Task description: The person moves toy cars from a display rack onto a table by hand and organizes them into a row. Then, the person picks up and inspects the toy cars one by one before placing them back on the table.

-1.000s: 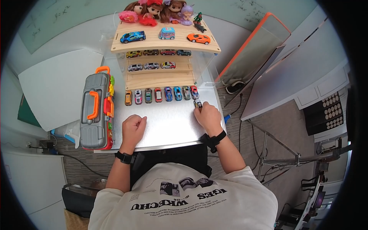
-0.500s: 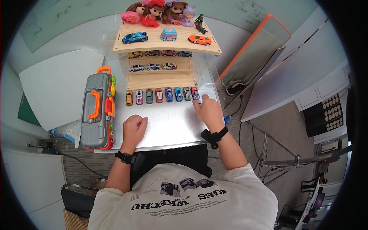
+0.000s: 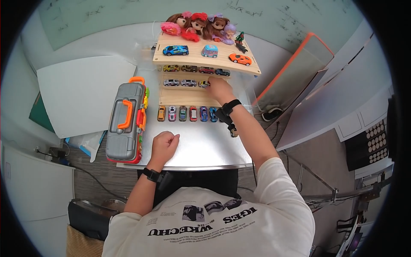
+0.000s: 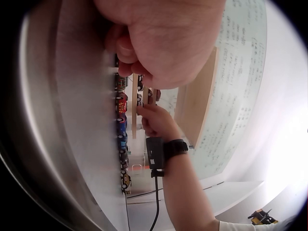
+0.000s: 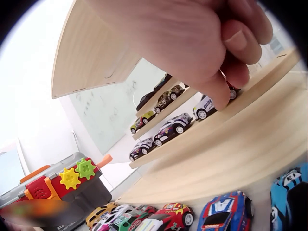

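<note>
Nearest, a pale T-shirt (image 3: 205, 231): dark print reads "IGES", plus a longer word ending "CHU"; small lines too fine to read. Left hand (image 3: 165, 147), over the near part of the metal tabletop (image 3: 201, 150), fingers curled in, holding nothing; well apart from the shelf. Grey case (image 3: 124, 122) at the left, orange handles, lettering on it not legible. Toy cars in a row (image 3: 193, 113) on the tabletop, noses or tails toward the person; markings on the red one not clear enough to read. Beyond and above them, the right hand (image 3: 219, 89), clearly the nearer of the two, comes in from the right. Its fingers are bent, nearly closed, and pinch the white racing car (image 5: 204, 107) that sits on the lower occupied tier (image 5: 202, 132); the far-side contact is hidden, so firmness cannot be told. Key relation: the car lies directly at the fingertips, leftward of the palm, its long axis running along the shelf, in line with two white-and-dark cars (image 5: 173, 129) to its left; a gap separates it from the nearer of them. "Racing" seems legible on its side. Higher up, the top board (image 3: 199, 57) carries a blue car (image 3: 175, 50), a small van (image 3: 209, 51) and an orange car (image 3: 239, 59); dolls (image 3: 197, 25) behind. Farthest, a whiteboard (image 3: 128, 15) with handwritten marks, mostly unreadable.
</note>
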Demonstrator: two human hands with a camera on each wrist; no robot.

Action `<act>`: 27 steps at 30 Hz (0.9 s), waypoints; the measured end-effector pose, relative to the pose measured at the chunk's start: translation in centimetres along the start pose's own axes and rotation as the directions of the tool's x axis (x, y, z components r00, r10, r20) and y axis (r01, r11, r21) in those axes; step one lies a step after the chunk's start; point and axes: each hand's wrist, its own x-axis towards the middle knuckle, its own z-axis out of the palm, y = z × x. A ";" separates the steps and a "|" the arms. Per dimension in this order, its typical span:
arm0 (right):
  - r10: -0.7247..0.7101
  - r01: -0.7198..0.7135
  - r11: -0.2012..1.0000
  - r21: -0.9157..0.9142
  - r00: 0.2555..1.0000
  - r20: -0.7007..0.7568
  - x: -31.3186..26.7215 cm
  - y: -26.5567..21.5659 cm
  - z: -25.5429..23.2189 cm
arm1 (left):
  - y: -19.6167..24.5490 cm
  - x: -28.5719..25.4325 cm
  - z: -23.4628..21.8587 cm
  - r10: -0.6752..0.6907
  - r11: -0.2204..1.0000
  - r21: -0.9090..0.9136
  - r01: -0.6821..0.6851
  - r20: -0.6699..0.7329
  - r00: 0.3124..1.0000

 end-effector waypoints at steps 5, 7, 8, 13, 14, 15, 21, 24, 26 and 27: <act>-0.002 0.006 0.999 0.051 0.997 -0.078 -4.8 -1.1 -2.9 | 0.0 0.1 0.0 0.010 1.000 0.010 -0.010 0.025 1.000; 0.042 -0.039 0.994 0.107 0.999 -0.026 -9.5 -2.1 -4.4 | 0.1 0.1 -0.2 0.008 1.000 0.011 -0.009 0.034 0.999; 0.043 -0.039 0.991 0.128 0.999 -0.026 -12.0 -1.8 -4.0 | 0.0 0.1 -0.2 0.006 1.000 0.016 -0.006 0.036 0.999; 0.193 -0.193 0.981 -0.015 0.981 -0.026 -21.6 -1.2 -1.0 | 0.4 0.3 0.0 0.007 1.000 0.009 -0.008 0.054 0.999; 0.206 -0.206 0.978 -0.016 0.978 -0.023 -22.2 -1.3 -0.7 | 0.4 0.3 0.0 0.011 1.000 0.022 -0.012 0.057 0.998; 0.234 -0.234 0.972 -0.022 0.972 -0.032 -22.9 -1.6 -0.5 | 0.4 0.3 0.0 0.015 0.999 0.036 -0.018 0.062 0.998; 0.238 -0.240 0.971 -0.009 0.966 -0.096 -23.4 -1.4 0.4 | 0.5 0.3 0.1 0.003 0.999 0.040 -0.005 0.062 0.998; 0.238 -0.243 0.970 -0.032 0.965 -0.115 -22.8 -1.2 0.6 | 0.5 0.2 0.1 -0.009 0.999 0.037 0.007 0.053 0.999; 0.243 -0.251 0.967 -0.040 0.960 -0.139 -22.3 -0.9 0.8 | 0.6 0.2 0.1 -0.014 1.000 0.027 0.012 0.048 0.999; 0.229 -0.238 0.970 -0.041 0.961 -0.158 -22.1 -0.6 1.0 | 0.7 0.2 0.1 -0.015 0.999 0.032 0.013 0.051 0.999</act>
